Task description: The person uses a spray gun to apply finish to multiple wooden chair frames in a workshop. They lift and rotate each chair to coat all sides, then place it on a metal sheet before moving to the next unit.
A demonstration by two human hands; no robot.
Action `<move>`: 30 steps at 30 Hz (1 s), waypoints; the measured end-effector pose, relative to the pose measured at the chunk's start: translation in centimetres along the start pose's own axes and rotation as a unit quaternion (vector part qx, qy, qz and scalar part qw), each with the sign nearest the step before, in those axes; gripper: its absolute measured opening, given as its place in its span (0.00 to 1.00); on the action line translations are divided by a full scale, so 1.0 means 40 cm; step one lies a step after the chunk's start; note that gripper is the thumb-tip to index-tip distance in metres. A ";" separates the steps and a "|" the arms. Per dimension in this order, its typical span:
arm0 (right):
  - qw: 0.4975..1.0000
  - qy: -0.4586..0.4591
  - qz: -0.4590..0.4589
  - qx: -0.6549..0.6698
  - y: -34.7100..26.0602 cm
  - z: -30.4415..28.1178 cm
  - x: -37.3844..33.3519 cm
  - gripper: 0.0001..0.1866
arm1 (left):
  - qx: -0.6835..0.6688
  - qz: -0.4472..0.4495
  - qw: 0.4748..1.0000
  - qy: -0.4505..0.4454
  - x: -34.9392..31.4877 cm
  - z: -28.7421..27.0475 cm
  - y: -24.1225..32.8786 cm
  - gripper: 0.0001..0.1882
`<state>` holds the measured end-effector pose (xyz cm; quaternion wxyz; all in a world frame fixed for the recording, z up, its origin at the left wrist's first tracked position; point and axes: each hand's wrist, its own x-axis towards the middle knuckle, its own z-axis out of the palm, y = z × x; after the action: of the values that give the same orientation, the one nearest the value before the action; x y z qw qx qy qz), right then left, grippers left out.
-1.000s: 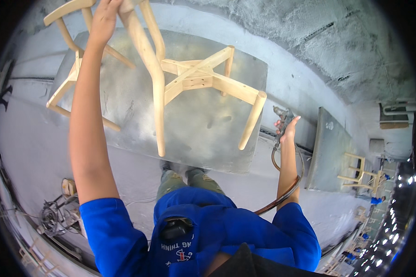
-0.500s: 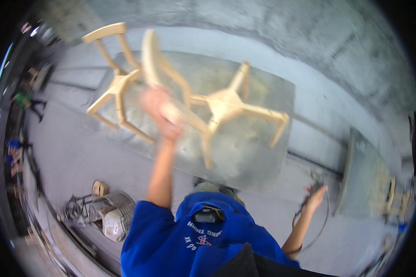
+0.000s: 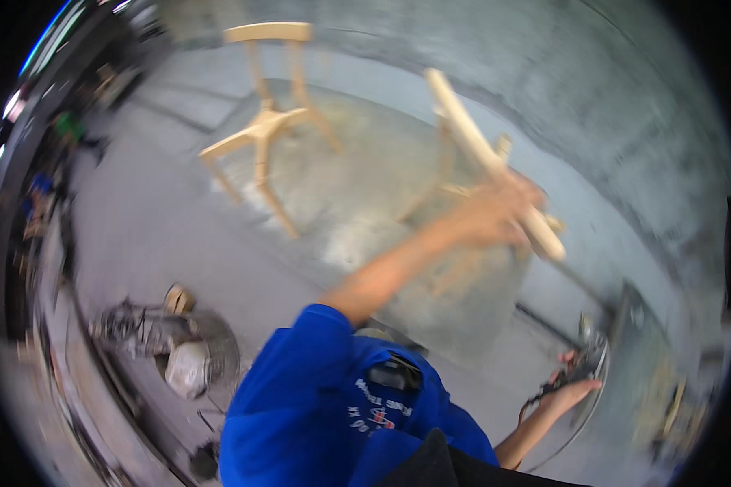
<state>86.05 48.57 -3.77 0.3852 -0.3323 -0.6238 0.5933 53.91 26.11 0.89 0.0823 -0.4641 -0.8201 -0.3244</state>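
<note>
My left hand is wrapped round the top rail of a pale wooden chair frame, which is held over the right part of a grey table. Motion smears its legs, and my arm hides part of it. A second wooden chair frame, without a seat, stands upright at the table's left. Low on the right, well away from both frames, my right hand grips a dark spray gun with a thin hose trailing from it.
At the lower left sit a round container and a small brown box on the floor. A grey panel stands on the right. Far left, a person in green is blurred. A grey wall rises behind the table.
My left hand has swung right, turning the held chair frame with it. The view has shifted, so the other frame appears farther right. My right hand still grips the spray gun.
</note>
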 end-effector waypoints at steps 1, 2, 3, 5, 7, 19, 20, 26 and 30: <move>0.997 0.001 -0.072 0.013 -0.043 0.008 -0.026 0.56 | 0.061 0.096 0.972 0.207 -0.017 -0.033 -0.037 0.26; 0.994 -0.008 -0.099 0.034 -0.093 0.001 -0.057 0.58 | 0.071 0.068 0.987 0.128 -0.008 -0.075 -0.084 0.26; 0.989 -0.033 -0.132 0.062 -0.129 0.000 -0.085 0.59 | -0.045 0.045 0.982 0.176 -0.030 -0.114 -0.127 0.22; 0.986 0.008 -0.088 0.141 -0.171 0.005 -0.149 0.60 | -0.199 0.000 0.919 0.342 -0.061 -0.169 -0.186 0.26; 0.980 -0.003 -0.012 0.201 -0.191 0.010 -0.194 0.60 | -0.089 0.032 0.898 0.430 -0.079 -0.250 -0.249 0.28; 0.947 0.107 0.281 0.116 0.101 0.008 -0.327 0.47 | 0.272 0.173 0.936 0.144 0.104 -0.235 -0.402 0.33; 0.947 0.117 0.284 0.098 0.123 -0.004 -0.329 0.46 | 0.267 0.173 0.937 0.144 0.113 -0.226 -0.412 0.34; 0.964 0.076 0.253 -0.019 0.208 -0.044 -0.306 0.44 | 0.308 0.239 0.906 0.168 -0.011 -0.225 -0.256 0.28; 0.971 0.054 0.232 -0.026 0.229 -0.057 -0.305 0.44 | 0.353 0.326 0.857 0.184 -0.112 -0.224 -0.028 0.16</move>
<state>93.56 39.73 -13.95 0.2614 -0.5094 -0.5231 0.6313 53.99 17.09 5.39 0.4913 -0.5761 -0.6516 -0.0471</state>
